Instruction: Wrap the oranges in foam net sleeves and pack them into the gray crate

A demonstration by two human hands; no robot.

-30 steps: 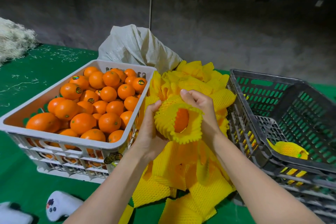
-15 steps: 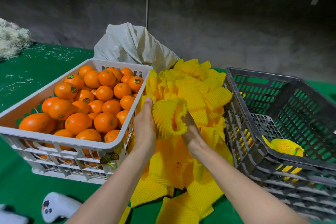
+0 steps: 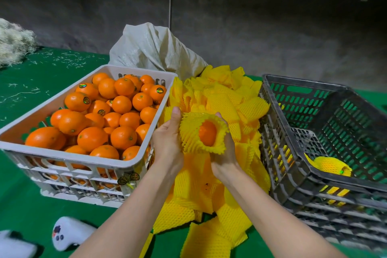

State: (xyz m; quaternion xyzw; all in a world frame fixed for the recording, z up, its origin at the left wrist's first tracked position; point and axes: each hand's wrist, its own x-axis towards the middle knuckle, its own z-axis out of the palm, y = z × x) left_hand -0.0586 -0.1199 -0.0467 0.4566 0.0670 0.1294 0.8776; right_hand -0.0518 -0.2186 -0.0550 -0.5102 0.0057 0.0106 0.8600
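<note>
Both hands hold one orange (image 3: 207, 133) inside a yellow foam net sleeve (image 3: 192, 132) above the pile of loose yellow sleeves (image 3: 222, 98). My left hand (image 3: 168, 138) grips the sleeve's left side, thumb up. My right hand (image 3: 225, 153) cups it from below and right. The sleeve's open mouth faces me, showing the orange. A white crate (image 3: 62, 153) full of bare oranges (image 3: 123, 119) stands at left. The gray crate (image 3: 297, 165) at right holds one wrapped orange (image 3: 330, 166).
A white woven sack (image 3: 155, 48) lies behind the sleeve pile. A white controller (image 3: 67, 232) rests on the green table (image 3: 37, 211) near my left forearm. Pale shredded fibre (image 3: 12, 42) sits far left. A second gray crate is stacked under the first.
The sleeve has been turned, its mouth now facing me with the orange visible again. My right hand has shifted from behind the sleeve to beneath it.
</note>
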